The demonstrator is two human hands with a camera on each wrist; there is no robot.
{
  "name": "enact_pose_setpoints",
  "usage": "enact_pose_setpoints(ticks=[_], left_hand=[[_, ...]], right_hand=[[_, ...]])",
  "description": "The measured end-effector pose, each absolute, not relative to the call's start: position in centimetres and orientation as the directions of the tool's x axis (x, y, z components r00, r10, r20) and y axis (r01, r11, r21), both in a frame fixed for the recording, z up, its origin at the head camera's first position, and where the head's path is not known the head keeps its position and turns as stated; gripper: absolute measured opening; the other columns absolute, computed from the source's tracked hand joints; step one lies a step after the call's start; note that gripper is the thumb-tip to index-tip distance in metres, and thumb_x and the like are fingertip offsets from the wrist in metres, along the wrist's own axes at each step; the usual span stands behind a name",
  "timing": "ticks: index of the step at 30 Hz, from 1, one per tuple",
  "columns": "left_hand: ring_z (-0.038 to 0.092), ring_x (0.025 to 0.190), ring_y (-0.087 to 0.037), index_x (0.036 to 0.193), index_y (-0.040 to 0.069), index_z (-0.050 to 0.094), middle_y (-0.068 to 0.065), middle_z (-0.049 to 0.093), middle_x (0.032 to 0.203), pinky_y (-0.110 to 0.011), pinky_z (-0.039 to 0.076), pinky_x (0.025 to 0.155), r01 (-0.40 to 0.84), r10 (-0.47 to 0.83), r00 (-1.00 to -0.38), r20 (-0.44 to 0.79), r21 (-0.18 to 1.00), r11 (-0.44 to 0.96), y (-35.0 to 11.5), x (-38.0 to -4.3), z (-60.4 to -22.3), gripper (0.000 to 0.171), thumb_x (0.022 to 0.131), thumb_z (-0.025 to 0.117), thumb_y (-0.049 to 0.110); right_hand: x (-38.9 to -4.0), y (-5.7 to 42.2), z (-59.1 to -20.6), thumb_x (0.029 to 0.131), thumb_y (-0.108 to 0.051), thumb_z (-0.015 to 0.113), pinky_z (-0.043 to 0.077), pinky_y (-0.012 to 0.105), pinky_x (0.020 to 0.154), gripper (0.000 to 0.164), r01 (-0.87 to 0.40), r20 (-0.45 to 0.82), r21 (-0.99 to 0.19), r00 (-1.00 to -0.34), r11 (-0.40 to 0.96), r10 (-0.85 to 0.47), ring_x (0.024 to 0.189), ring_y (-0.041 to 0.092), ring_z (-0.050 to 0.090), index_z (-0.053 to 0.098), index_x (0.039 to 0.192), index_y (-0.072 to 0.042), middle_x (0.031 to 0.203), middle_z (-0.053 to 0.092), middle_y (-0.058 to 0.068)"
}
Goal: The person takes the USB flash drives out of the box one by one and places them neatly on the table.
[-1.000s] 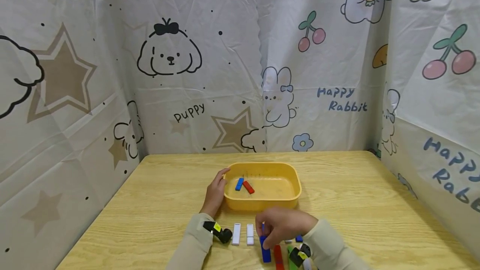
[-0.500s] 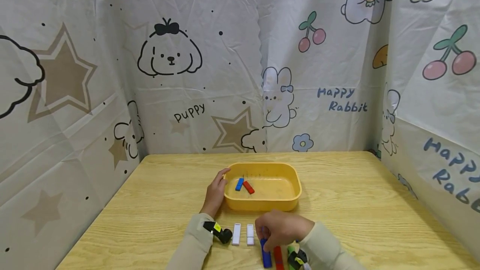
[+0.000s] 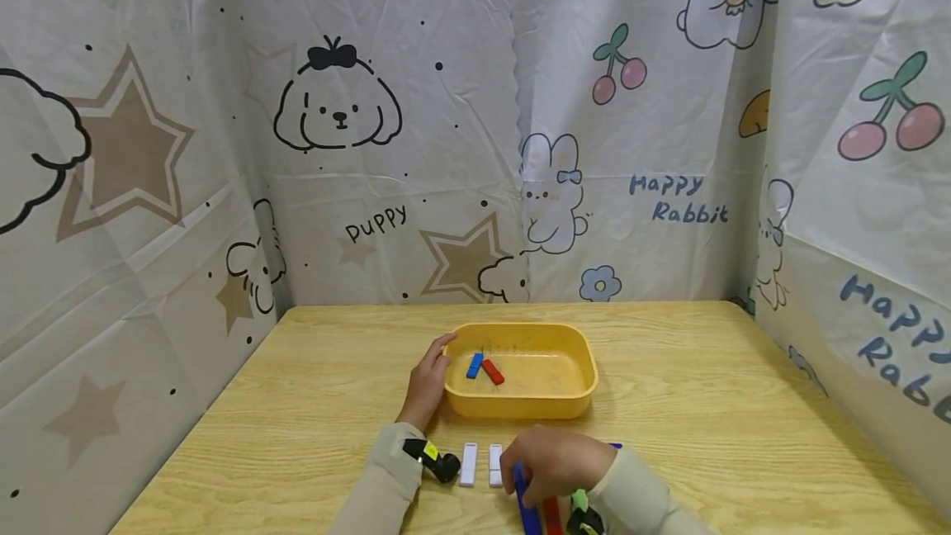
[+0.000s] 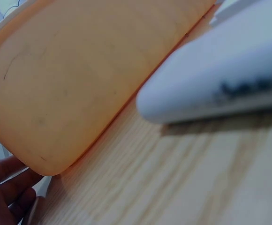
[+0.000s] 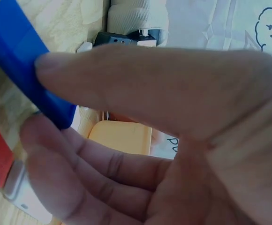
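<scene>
My left hand [image 3: 426,385] rests along the left end of a yellow plastic basin [image 3: 520,409], one fingertip at its rim; the left wrist view shows its fingers at the basin's corner. Between thumb and fingers my right hand [image 3: 560,459] pinches a long flat blue stick [image 5: 18,40] with a seam across it, its near end pointing toward me. Just right of it lies a red stick [image 3: 551,516], partly hidden by the hand. Inside the basin are a small blue piece [image 3: 474,366] and a small red piece [image 3: 493,371].
Two white sticks [image 3: 468,465] lie in front of the basin, left of my right hand. A green stick [image 3: 579,499] shows beneath the right wrist, and another blue piece [image 3: 616,445] peeks out behind that hand. Printed curtains [image 3: 446,122] enclose the table [image 3: 342,353].
My right hand has moved slightly left and toward me with the blue stick, which now looks tilted. It partly covers the second white stick. The left hand and basin have stayed put.
</scene>
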State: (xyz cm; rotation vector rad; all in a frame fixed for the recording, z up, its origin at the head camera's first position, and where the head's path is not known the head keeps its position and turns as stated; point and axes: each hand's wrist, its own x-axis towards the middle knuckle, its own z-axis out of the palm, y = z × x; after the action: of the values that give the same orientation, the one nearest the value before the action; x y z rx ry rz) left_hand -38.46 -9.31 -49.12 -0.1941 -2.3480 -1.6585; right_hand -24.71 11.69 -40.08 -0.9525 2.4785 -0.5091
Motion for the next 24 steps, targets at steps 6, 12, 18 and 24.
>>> enact_pose_setpoints(ticks=[6, 12, 18, 24], left_hand=[[0.047, 0.122, -0.025, 0.135, 0.026, 0.055, -0.005, 0.049, 0.143, -0.051, 0.034, 0.106, 0.248, -0.041, -0.96, 0.277, 0.908, 0.337, -9.25, -38.47, -49.1, 0.041, 0.097, 0.041, 0.016], [0.047, 0.121, -0.025, 0.134, 0.027, 0.056, -0.004, 0.05, 0.142, -0.05, 0.034, 0.106, 0.245, -0.047, -0.96, 0.275, 0.912, 0.331, -9.24, -38.41, -48.96, 0.041, 0.097, 0.041, 0.016], [0.047, 0.12, -0.025, 0.134, 0.026, 0.056, -0.004, 0.05, 0.141, -0.05, 0.035, 0.106, 0.243, -0.044, -0.961, 0.273, 0.911, 0.334, -9.18, -38.34, -48.9, 0.041, 0.098, 0.041, 0.017], [0.046, 0.126, -0.027, 0.135, 0.026, 0.055, -0.006, 0.049, 0.143, -0.052, 0.033, 0.107, 0.245, -0.04, -0.961, 0.273, 0.911, 0.332, -9.13, -38.18, -48.78, 0.041, 0.098, 0.041, 0.016]], right_hand=[[-24.48, 11.51, -40.24, 0.069, -0.001, 0.078, 0.045, 0.02, 0.056, 0.027, -0.547, -0.244, -0.443, -0.689, 0.71, -0.683, 0.063, 0.003, 0.05, 0.067, 0.085, -0.018, 0.077, 0.06, -0.009], [-24.47, 11.21, -40.27, 0.07, -0.009, 0.082, 0.043, 0.02, 0.055, 0.026, -0.535, -0.262, -0.393, -0.715, 0.748, -0.648, 0.061, 0.004, 0.048, 0.064, 0.086, -0.019, 0.074, 0.057, -0.009], [-24.5, 11.15, -40.4, 0.07, -0.013, 0.084, 0.042, 0.02, 0.058, 0.025, -0.522, -0.275, -0.38, -0.724, 0.763, -0.632, 0.063, 0.004, 0.047, 0.063, 0.083, -0.02, 0.074, 0.056, -0.011], [-24.5, 11.19, -40.54, 0.07, -0.014, 0.085, 0.041, 0.02, 0.057, 0.025, -0.528, -0.271, -0.356, -0.731, 0.771, -0.626, 0.063, 0.004, 0.048, 0.063, 0.081, -0.02, 0.074, 0.056, -0.013]])
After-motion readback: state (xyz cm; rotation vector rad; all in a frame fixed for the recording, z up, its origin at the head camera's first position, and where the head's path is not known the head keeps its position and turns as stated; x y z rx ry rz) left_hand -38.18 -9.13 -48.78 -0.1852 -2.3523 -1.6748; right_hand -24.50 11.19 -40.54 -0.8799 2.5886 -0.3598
